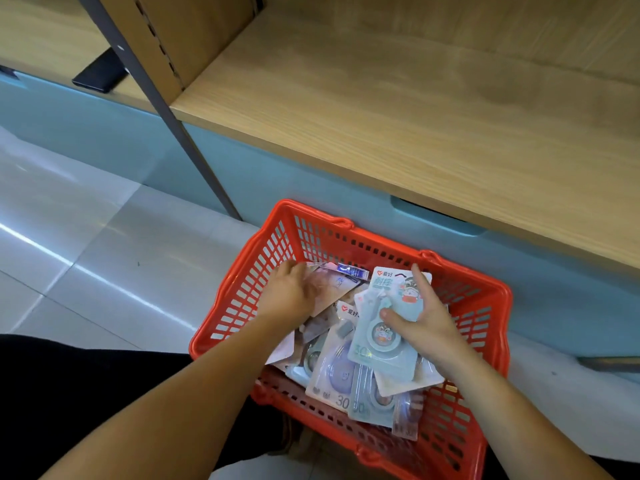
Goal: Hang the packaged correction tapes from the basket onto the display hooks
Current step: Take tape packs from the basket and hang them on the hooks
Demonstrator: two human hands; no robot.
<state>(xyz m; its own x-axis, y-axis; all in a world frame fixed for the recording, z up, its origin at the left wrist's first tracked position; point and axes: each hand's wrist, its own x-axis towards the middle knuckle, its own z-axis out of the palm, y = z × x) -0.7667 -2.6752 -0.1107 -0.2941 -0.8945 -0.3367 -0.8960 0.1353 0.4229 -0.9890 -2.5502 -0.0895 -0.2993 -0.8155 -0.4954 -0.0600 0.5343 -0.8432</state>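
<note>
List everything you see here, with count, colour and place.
basket: one, red, on the floor below the shelf
correction tape packs: many, teal, lilac and pink, heaped in the basket
teal pack: one, atop the heap
shelf: one, light wood, above the basket
cabinet base: pale blue, under the shelf
post: one, grey, beside the shelf
flat object: one, black, far-left wood surface
floor: pale grey tiles
left hand: on the packs at left, grip blurred
right hand: holds the teal pack

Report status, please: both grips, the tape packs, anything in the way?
Right grip holds a teal tape pack in the basket. Left grip touches a pale pack, hold unclear. No hooks in view.
</note>
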